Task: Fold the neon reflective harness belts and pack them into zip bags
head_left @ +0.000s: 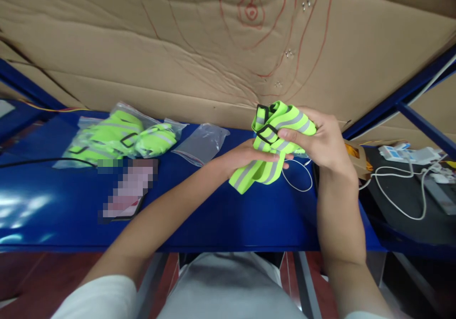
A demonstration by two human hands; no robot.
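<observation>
A bundle of neon-yellow reflective strap (295,119) with grey stripes and black buckles is held in the air above the blue table. My right hand (324,136) grips its right side, thumb pressed on the front over the folds. From the left, my left hand (249,155) closes around the lower part, its fingers partly hidden behind the strap. A loop of strap hangs below the left hand. Left of it, an empty clear zip bag (203,143) lies flat on the table.
Bagged neon straps (107,136) lie at the back left, with a phone (130,188) in front and a black cable beside it. A cardboard wall (142,67) rises behind the blue table (228,219). White cables and a power strip (409,155) sit at right.
</observation>
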